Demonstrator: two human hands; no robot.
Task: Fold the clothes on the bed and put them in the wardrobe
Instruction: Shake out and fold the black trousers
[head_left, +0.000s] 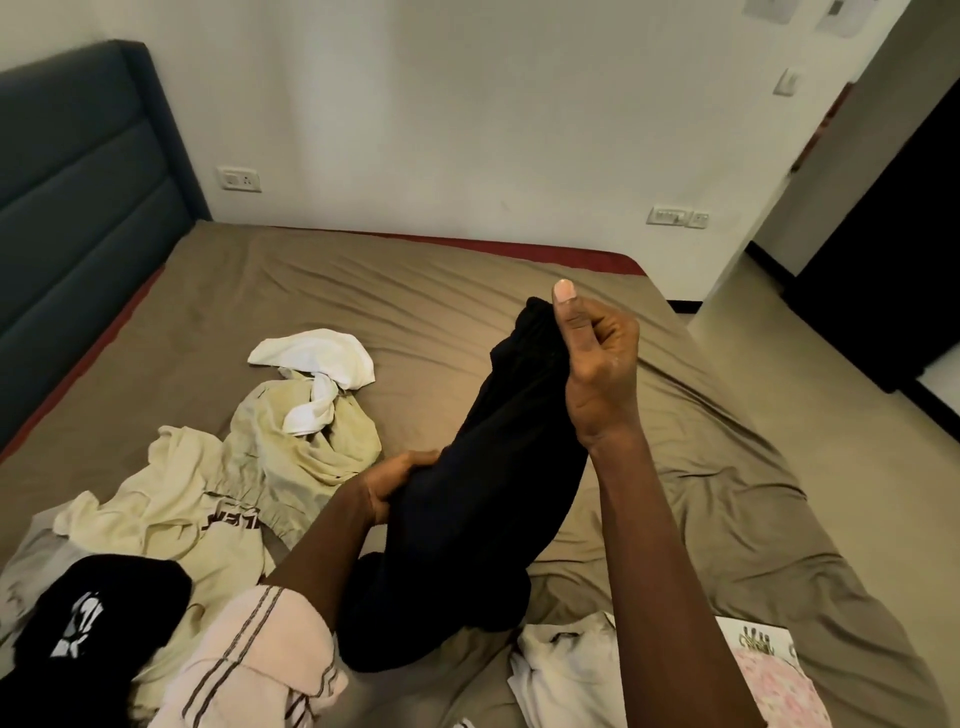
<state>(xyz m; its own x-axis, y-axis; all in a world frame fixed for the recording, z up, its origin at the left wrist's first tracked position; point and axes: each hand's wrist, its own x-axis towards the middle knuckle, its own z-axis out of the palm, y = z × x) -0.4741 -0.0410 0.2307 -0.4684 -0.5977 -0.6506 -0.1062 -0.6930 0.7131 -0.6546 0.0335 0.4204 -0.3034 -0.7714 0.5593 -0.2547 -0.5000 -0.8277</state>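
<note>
The person is standing over a bed (363, 291) covered with an olive-brown sheet and is holding a black garment (498, 478) up off the mattress with both hands. The right hand (597, 353) is raised highest, its thumb pressed against the curled fingers and pinching the top edge of the dark cloth. The left hand (395, 483) is lower, its fingers wrapped around the garment's left side in a closed grasp. The black fabric is hanging between the two hands and its lower end is bunching on the sheet near the person.

Other clothes are lying unfolded on the left half of the bed. A white garment (317, 353) is resting farthest from the person, touching a crumpled pale khaki piece (311, 441) just below it. A cream shirt with dark lettering (182, 514) is spreading beside that. A black item with a white print (88, 618) is sitting at the lower left, and a pink striped garment (260, 670) is lying under the left forearm. A white cloth (566, 670) is lying near the right forearm. A dark padded headboard (78, 208) is standing at the left.
</note>
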